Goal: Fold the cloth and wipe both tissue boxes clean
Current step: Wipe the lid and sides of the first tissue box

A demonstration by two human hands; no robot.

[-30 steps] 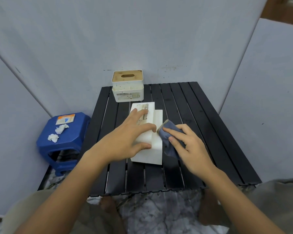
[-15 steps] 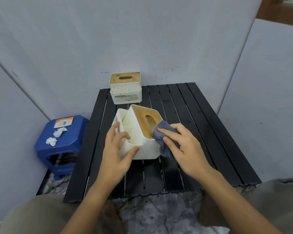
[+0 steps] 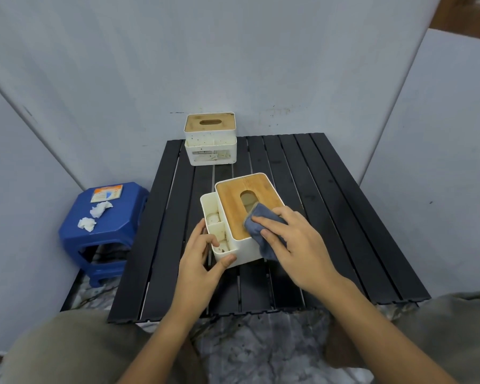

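A white tissue box (image 3: 233, 212) with a wooden slotted lid and side compartments stands upright in the middle of the black slatted table (image 3: 330, 217). My left hand (image 3: 203, 261) grips its near left corner, thumb on the front wall. My right hand (image 3: 297, 242) presses a folded blue-grey cloth (image 3: 257, 225) onto the near right part of the lid; the cloth hangs down over the box's right side. A second white tissue box (image 3: 211, 139) with a dirty wooden lid stands at the table's far edge, untouched.
A blue plastic stool (image 3: 103, 231) stands left of the table, bearing two crumpled white tissues (image 3: 94, 216) and a small orange packet (image 3: 106, 193). Grey panels close in behind and on both sides. My knees sit just below the table's near edge.
The near box lay on its side a second ago; it has been turned upright with the lid facing up. My right hand with the cloth moved from its side onto the lid.
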